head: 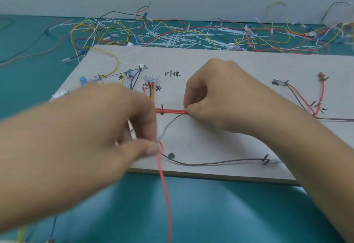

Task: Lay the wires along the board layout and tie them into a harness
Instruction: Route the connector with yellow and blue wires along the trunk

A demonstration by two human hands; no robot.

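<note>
the left hand [118, 120], blurred, pinches a loose red wire [164, 185] between thumb and fingertips just inside the board's [210, 62] near edge. a thin pale strand seems caught in the same pinch, though the blur hides how. the wire's free length hangs off the board's near edge toward the person. the right hand [216, 93], fingers curled, pinches the end of the red run [171, 111] at the board's middle, where it lies flat against a dark peg [162, 108].

a brown wire [220, 163] follows the board's near edge from a round black knob [171, 155] to a bent peg [266, 158] toward the board's right end. at the right end a red-and-brown branch [298, 97] is laid; at the far left a cluster of short coloured leads [134, 79] sits by handwritten marks.

judging by this, the laying is well on — branches at both ends and the middle run are placed, but the loose red wire is not yet routed. no tie shows on any laid wire, so the tying seems wholly left.

counted: two hands, one board, one loose red wire, one brown wire on the near edge, one knob. the strands in the red run cannot be told apart. beyond the board's far edge, on the bench [28, 41], lies a heap of spare wires and white ties [172, 36], too tangled to count.
</note>
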